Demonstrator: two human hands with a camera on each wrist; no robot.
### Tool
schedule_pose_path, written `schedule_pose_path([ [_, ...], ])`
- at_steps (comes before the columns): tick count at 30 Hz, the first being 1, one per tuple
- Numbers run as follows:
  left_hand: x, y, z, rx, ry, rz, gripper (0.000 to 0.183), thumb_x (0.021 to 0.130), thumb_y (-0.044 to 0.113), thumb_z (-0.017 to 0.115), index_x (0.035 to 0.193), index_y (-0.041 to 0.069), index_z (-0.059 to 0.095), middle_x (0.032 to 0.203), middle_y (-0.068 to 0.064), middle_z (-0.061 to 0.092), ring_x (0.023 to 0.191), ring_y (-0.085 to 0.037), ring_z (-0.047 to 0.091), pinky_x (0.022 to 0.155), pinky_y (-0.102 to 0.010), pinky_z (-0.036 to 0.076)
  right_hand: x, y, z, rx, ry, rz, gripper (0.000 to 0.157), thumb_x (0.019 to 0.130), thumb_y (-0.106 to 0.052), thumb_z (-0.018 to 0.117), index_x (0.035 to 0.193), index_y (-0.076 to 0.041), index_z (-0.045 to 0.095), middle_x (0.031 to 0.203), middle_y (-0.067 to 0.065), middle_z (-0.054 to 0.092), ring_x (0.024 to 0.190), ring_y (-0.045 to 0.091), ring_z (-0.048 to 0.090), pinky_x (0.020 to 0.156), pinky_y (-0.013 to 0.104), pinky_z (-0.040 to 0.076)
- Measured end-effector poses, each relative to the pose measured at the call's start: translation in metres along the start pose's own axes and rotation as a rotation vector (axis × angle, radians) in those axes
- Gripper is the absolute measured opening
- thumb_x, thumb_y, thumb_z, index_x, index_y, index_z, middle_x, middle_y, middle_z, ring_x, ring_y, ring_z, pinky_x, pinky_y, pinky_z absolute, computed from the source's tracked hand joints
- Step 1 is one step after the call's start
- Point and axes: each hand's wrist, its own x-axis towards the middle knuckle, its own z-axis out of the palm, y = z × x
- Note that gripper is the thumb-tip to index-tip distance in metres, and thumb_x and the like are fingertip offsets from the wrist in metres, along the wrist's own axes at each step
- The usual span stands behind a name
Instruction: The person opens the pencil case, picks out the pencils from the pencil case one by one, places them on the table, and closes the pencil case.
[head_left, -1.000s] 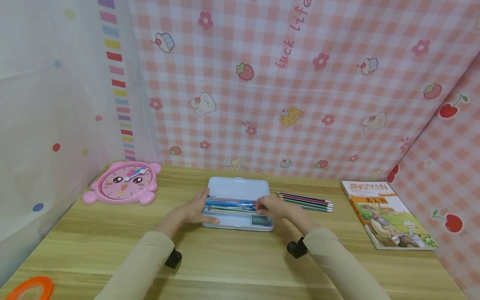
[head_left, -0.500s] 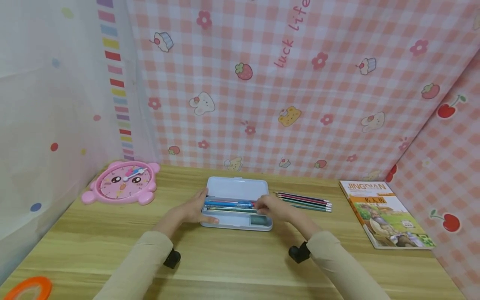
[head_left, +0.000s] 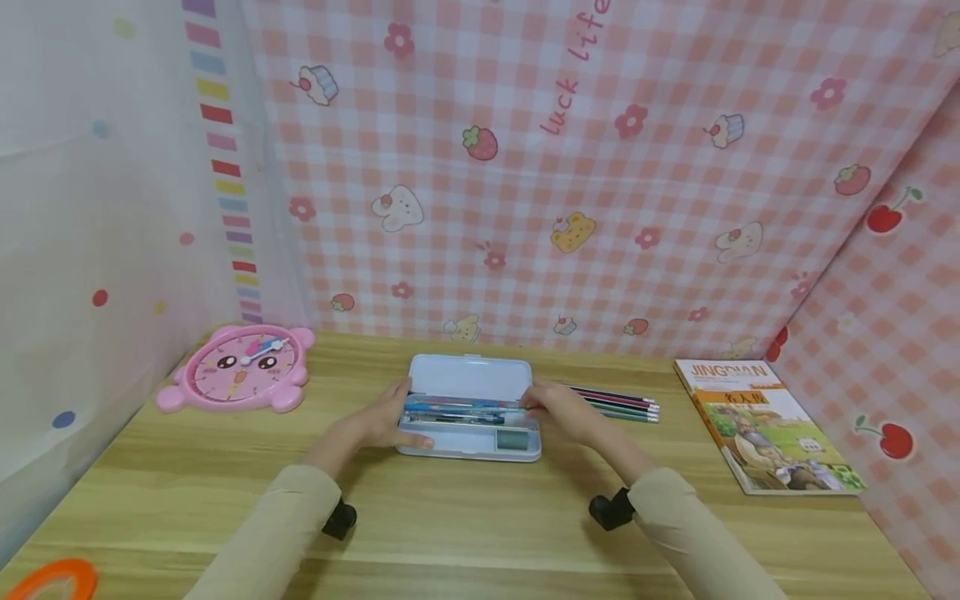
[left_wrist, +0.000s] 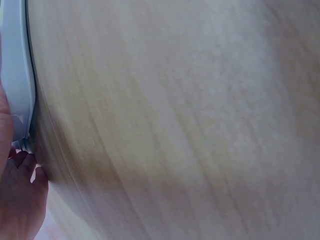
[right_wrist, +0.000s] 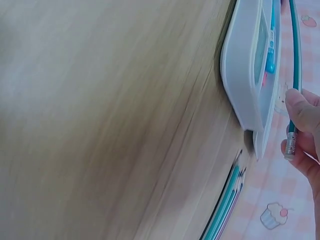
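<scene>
Centrally placed on the wood-grain worktop [head_left: 465, 533]: one pale pencil case [head_left: 453, 447], lying flat, its lid [head_left: 470, 377] raised along the far side. Contents: blue pens [head_left: 453, 405] and a dark-barrelled pen [head_left: 480, 419], set lengthwise in the rear part; one grey-green rectangular piece [head_left: 512, 439], kind unclear, at the right of the front compartment.

Right hand [head_left: 564, 410]: at the case's right end, grip closed, thumb and fingers pinching one teal pencil [right_wrist: 295, 55] near its metal ferrule and whitish eraser end. Pencil directed leftward, lengthwise over the case; whether it touches the contents cannot be told.

Left hand [head_left: 375, 421]: at the case's left end, grip spread rather than closed, thumb laid straight over the front edge, fingers extended along the side and partly hidden.

Loose pencils [head_left: 626, 407]: a small bundle in dark, red and green tones, just beside the case on its right, sharpened tips toward it, eraser ends away.

Further items: one pink animal-shaped toy clock [head_left: 240, 371], far left; one illustrated book [head_left: 780, 442], far right; one orange ring-shaped object [head_left: 78, 571], near left corner, partly cut off; one pink checked cloth [head_left: 450, 183] with fruit and cake motifs, hanging behind
</scene>
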Motion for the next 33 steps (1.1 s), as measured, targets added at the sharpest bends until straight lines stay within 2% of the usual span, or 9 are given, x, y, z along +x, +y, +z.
schedule_pose_path([
  [10,0.002,-0.003,0.001,-0.002,0.001,0.010,0.118,0.071,0.051,0.071,0.143,-0.008,-0.002,0.149,-0.030,0.003,0.138,-0.043,0.009,0.113,-0.053,0.016,-0.027,0.023,-0.009,-0.056,0.099,-0.035,0.008,0.083,-0.005,0.063,0.091,-0.006,0.064,0.088,0.003,0.060,0.078,0.013,0.059,0.069,0.028,0.052],
  [18,0.002,-0.002,0.000,0.001,-0.008,0.005,0.120,0.070,0.053,0.071,0.144,-0.007,-0.004,0.150,-0.028,0.001,0.139,-0.042,0.007,0.113,-0.052,0.013,-0.059,0.049,-0.018,-0.124,0.216,-0.027,0.010,0.076,-0.002,0.069,0.083,-0.009,0.064,0.077,0.001,0.058,0.069,0.014,0.059,0.060,0.027,0.050],
  [26,-0.002,0.000,-0.002,-0.001,-0.003,0.006,0.119,0.071,0.051,0.071,0.143,-0.008,-0.003,0.149,-0.030,0.002,0.138,-0.044,0.007,0.113,-0.054,0.014,-0.085,0.075,-0.022,-0.107,0.224,-0.053,0.014,0.076,0.004,0.067,0.085,-0.006,0.064,0.080,0.004,0.058,0.072,0.018,0.059,0.062,0.028,0.051],
  [33,-0.001,-0.001,-0.002,-0.008,-0.014,0.012,0.118,0.072,0.051,0.071,0.144,-0.007,-0.003,0.150,-0.028,0.001,0.139,-0.043,0.005,0.113,-0.053,0.013,-0.109,0.094,-0.023,-0.129,0.216,0.014,0.020,0.076,0.010,0.064,0.088,-0.006,0.064,0.081,0.003,0.058,0.074,0.019,0.060,0.064,0.031,0.052],
])
